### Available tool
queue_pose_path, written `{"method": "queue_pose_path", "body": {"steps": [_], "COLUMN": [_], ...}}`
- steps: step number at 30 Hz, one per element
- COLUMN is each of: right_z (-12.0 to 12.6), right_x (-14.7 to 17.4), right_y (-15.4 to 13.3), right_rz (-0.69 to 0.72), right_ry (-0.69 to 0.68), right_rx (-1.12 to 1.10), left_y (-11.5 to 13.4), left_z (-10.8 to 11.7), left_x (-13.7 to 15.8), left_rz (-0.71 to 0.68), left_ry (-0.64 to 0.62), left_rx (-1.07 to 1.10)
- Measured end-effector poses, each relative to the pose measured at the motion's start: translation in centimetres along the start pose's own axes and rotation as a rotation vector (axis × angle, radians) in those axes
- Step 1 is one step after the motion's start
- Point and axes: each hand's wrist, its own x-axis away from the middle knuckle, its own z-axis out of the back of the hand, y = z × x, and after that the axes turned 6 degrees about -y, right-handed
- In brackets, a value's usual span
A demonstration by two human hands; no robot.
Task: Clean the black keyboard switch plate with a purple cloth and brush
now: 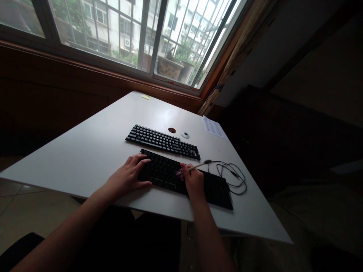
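My left hand (pixel 131 172) rests at the left end of a black keyboard (pixel 218 189), fingers spread, with the thumb near its front edge and the fingertips over its top. Closed round a slim light-coloured stick (pixel 196 166), my right hand (pixel 194 183) is above the middle of that keyboard. The stick has a dark oval end (pixel 208 161) and a purple part (pixel 179 172) close to the keys; whether it is a brush I cannot tell. Individual keys on the near keyboard are too dark to make out. A second black keyboard (pixel 163 141) with visible keys lies just behind it.
A black cable (pixel 238 177) lies coiled right of the near keyboard on the white table (pixel 85 151). Behind are a round hole (pixel 172 130), a white ring-shaped cover (pixel 185 135), a paper sheet (pixel 214 127) and a yellow slip (pixel 145 97). A barred window (pixel 127 34) stands beyond.
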Motion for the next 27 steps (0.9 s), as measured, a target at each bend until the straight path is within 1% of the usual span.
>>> {"method": "queue_pose_path", "body": {"steps": [3, 10, 15, 20, 23, 27], "right_z": [0.1, 0.3, 0.1, -0.1, -0.5, -1.1], "right_x": [-0.1, -0.1, -0.2, -0.2, -0.3, -0.7], "right_y": [0.3, 0.2, 0.5, 0.2, -0.4, -1.1], "right_rz": [-0.009, 0.093, 0.115, 0.15, 0.132, 0.037], "right_ry": [-0.036, -0.117, -0.127, -0.097, -0.072, -0.02], "right_rx": [-0.061, -0.062, -0.075, -0.008, 0.033, 0.085], "left_y": [0.0, 0.2, 0.3, 0.2, 0.1, 0.1], "left_z": [0.0, 0.1, 0.1, 0.1, 0.1, 0.0], "left_x": [0.0, 0.0, 0.0, 0.0, 0.0, 0.0], "left_rz": [-0.005, 0.008, 0.015, 0.004, -0.004, -0.001], "left_ry": [0.008, 0.013, -0.007, 0.003, 0.011, 0.012], "left_rx": [0.0, -0.002, -0.033, -0.022, -0.015, -0.028]}}
